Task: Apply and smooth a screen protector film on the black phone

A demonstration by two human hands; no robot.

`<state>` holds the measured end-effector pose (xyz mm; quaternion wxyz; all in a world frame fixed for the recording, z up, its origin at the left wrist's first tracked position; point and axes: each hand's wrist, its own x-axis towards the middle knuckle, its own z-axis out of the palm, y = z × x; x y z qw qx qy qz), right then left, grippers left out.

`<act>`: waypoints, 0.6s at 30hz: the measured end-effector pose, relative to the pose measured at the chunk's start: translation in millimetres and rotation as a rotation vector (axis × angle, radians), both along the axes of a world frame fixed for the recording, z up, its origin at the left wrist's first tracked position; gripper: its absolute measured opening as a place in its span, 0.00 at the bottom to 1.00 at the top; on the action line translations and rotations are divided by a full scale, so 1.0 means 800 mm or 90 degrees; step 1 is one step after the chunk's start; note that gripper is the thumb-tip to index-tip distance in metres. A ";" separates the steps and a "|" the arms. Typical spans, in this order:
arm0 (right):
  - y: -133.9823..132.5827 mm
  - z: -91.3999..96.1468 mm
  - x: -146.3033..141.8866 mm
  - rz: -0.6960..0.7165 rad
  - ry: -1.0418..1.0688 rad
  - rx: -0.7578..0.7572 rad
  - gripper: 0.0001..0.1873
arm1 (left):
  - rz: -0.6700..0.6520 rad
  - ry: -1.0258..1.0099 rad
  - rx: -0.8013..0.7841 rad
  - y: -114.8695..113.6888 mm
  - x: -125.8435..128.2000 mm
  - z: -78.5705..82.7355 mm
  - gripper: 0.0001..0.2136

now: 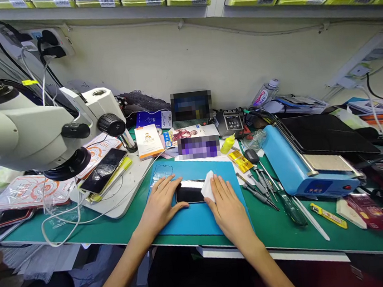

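Note:
A black smartphone lies sideways on the blue work mat, with a bright reflection across its glass. My left hand is at the phone's left end, its thumb by the near edge and its forefinger by the far edge, steadying it. Under my right hand a white wipe is pressed on the phone's right end, pinned by the outstretched fingers and the thumb. Just beyond my left fingertips lies a clear phone-shaped sheet with a dark outline.
Screwdrivers, a yellow cutter and a blue heating machine stand to the right. A yellow bottle is behind the mat. At left, a microscope overhangs its base, where another phone rests. A cable crosses the bench.

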<state>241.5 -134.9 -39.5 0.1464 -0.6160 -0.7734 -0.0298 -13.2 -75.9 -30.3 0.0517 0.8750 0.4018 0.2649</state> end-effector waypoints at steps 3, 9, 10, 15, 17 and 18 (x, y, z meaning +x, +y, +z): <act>0.006 0.002 0.001 0.006 0.006 -0.011 0.39 | 0.003 -0.007 -0.004 0.000 0.000 0.000 0.34; -0.047 0.000 0.005 0.036 0.007 -0.016 0.41 | 0.009 -0.013 -0.010 0.002 0.001 0.002 0.34; -0.042 -0.001 0.005 0.039 0.005 -0.016 0.41 | 0.009 -0.013 -0.011 0.002 0.001 0.002 0.34; 0.012 0.002 0.000 0.039 -0.011 -0.013 0.40 | 0.012 -0.015 -0.010 0.001 0.001 0.002 0.34; 0.011 0.003 -0.002 0.045 -0.014 -0.010 0.41 | 0.013 -0.015 -0.009 0.001 0.001 0.002 0.35; 0.003 0.003 -0.003 0.050 -0.016 -0.006 0.42 | 0.013 -0.015 -0.008 0.001 0.001 0.002 0.35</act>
